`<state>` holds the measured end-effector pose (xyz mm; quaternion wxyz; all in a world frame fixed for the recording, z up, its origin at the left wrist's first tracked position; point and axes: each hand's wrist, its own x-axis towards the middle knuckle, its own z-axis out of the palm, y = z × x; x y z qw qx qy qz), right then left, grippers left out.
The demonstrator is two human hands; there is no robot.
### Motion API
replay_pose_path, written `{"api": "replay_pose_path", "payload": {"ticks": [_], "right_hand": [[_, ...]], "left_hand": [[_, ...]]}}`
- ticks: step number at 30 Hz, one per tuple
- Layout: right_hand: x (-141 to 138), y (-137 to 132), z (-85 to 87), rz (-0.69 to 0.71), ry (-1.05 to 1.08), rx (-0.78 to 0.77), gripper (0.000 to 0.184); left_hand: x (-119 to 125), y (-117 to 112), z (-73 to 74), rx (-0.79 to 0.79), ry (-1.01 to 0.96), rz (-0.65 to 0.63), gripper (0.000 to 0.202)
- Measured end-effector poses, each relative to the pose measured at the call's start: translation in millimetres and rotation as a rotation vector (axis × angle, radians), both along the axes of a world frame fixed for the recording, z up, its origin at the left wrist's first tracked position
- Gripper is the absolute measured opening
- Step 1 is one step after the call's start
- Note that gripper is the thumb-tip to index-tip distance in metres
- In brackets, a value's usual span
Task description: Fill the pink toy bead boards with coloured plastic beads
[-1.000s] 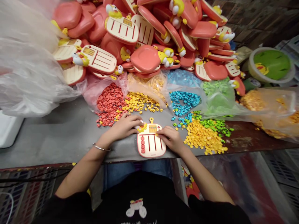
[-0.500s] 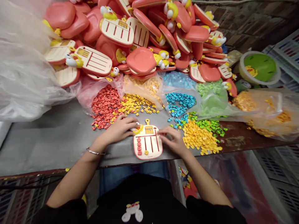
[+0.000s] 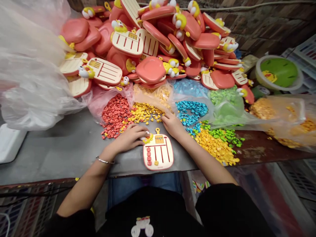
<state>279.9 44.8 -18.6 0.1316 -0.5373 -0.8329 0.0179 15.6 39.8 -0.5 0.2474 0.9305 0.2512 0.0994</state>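
left hand (image 3: 129, 138) resting, right hand (image 3: 172, 124) extended

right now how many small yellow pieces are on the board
1: the small yellow piece sits low on the board, just right of the red column; the left hand may hide others.

Coral-rimmed cream toy board (image 3: 164, 154), lying flat — red pieces (image 3: 148, 156) down one side

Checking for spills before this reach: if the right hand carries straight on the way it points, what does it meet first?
Probably the loose yellow plastic pieces just beyond the right hand, then the clear plastic bag behind them. Depth is hard to judge from this view.
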Motion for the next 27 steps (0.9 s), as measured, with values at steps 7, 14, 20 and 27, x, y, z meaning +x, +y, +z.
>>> {"api": "replay_pose_path", "payload": {"ticks": [7,14,20,27], "right_hand": [[2,1,-4.4,0.049,0.082,0.028,0.021],[7,-14,12.8,0.040,0.397,-0.039,0.013],[17,-69,15.4,0.075,0.641,-0.222,0.010],[13,-76,6.5,0.069,0.557,-0.181,0.011]], "left_hand": [[0,-1,1.1,0.000,0.006,0.007,0.023],[1,-1,3.2,-0.017,0.007,0.008,0.023],[1,-1,2.1,-0.003,0.002,0.008,0.020],[0,0,-0.5,0.003,-0.013,0.003,0.022]]}}
